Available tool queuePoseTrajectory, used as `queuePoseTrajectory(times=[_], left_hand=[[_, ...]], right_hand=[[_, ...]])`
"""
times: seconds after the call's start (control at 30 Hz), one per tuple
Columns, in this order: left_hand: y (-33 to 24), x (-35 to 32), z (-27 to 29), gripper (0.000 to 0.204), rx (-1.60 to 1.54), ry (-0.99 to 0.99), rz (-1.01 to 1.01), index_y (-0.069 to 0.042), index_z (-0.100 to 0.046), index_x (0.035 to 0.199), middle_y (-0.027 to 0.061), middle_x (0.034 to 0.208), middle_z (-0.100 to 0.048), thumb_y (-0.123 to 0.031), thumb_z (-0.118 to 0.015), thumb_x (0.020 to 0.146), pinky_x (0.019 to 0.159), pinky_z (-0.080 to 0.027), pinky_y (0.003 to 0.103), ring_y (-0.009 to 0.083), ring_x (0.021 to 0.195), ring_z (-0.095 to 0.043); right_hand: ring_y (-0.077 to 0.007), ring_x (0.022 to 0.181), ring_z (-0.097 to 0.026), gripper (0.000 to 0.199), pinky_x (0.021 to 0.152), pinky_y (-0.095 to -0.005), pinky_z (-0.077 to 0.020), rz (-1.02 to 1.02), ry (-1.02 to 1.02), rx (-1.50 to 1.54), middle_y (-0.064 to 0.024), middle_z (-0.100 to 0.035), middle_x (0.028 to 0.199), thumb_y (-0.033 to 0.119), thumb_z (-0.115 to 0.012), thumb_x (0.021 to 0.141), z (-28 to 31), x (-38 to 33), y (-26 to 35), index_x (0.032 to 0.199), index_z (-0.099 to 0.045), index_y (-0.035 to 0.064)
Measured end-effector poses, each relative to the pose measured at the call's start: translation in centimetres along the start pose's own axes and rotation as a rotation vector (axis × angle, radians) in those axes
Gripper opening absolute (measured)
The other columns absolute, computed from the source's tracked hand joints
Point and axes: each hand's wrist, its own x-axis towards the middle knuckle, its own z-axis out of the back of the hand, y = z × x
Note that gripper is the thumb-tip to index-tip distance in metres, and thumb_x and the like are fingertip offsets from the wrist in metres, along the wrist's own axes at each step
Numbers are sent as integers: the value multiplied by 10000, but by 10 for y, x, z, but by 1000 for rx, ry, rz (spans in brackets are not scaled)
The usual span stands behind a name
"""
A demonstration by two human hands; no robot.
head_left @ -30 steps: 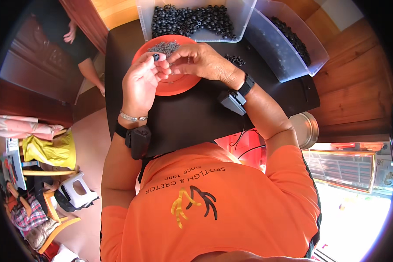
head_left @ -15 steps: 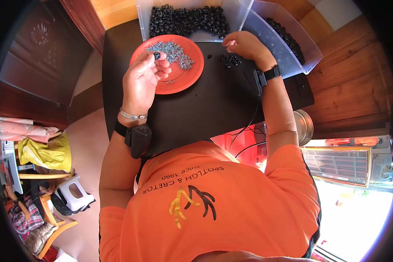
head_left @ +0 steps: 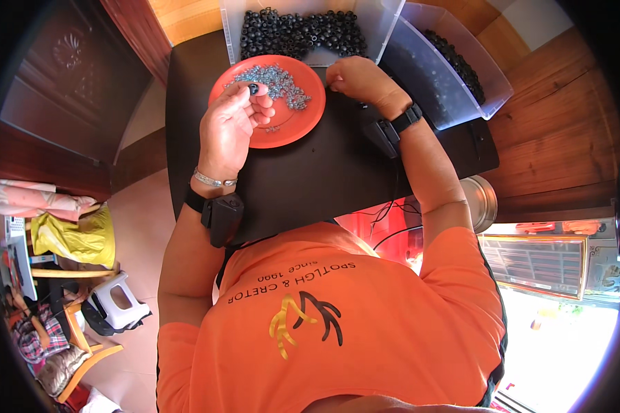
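My left hand [head_left: 231, 127] is over the left side of an orange-red plate [head_left: 289, 131], pinching a small round black piece [head_left: 253, 89] between thumb and forefinger. Small shiny silver pieces [head_left: 275, 79] lie heaped in the plate. Beside the plate's right rim, my right hand [head_left: 358, 81] is low over the dark table with its fingers drawn together. Whatever its fingertips may hold is hidden. Black pieces [head_left: 364, 105] on the table are mostly covered by that hand and its wrist.
Behind the plate stands a clear plastic bin [head_left: 393, 38] with many black round parts [head_left: 303, 34]. A second translucent bin [head_left: 434, 89] with black parts sits at the right. The dark table [head_left: 303, 186] has a cable [head_left: 396, 180] hanging at its front edge.
My right hand has moved left and toward the plate, from beyond the loose black pieces to over them. The left hand keeps its pinch, nearly unmoved.
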Motion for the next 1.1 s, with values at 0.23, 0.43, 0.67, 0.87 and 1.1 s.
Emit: queuePoseTrajectory(times=[0.23, 0.43, 0.67, 0.87, 1.1], left_hand=[[2, -4, -3, 247, 6, 36, -4, -13, -591, 989, 75, 875, -613, -209, -453, 933, 717, -443, 276, 172, 788, -585], [7, -2, -8, 255, -9, 130, -20, -17, -591, 987, 66, 878, -616, -225, -455, 932, 719, -441, 268, 159, 788, -583], [8, -2, -8, 254, -78, 120, -10, -33, -579, 963, 68, 877, -611, -255, -460, 933, 740, -445, 281, 164, 790, -580], [11, 1, -8, 255, -37, 121, -2, -34, -578, 958, 67, 869, -605, -257, -456, 935, 739, -447, 286, 170, 789, -579], [13, 3, -4, 256, -14, 85, 3, -31, -582, 954, 64, 871, -603, -251, -454, 932, 732, -447, 289, 173, 792, -578]], right_hand=[[-107, 815, -583, 142, 756, -254, -463, 38, -89, 1207, -9, -638, 864, 184, -617, 884, 23, 6, 39, 908, -632, 46], [-87, 831, -566, 169, 774, -248, -457, 141, -58, 1505, -5, -623, 874, 226, -625, 889, -1, 10, 73, 956, -616, 71], [-69, 790, -595, 139, 706, -230, -471, 206, -127, 1536, 2, -657, 864, 168, -621, 894, -5, 0, 91, 980, -642, 61], [-79, 831, -597, 109, 767, -240, -484, 274, -158, 1476, -6, -654, 887, 77, -606, 891, -6, -2, 83, 991, -636, 46], [-84, 892, -596, 134, 844, -242, -474, 301, -196, 1206, -5, -649, 938, 22, -599, 878, 2, -6, 85, 997, -657, 36]])
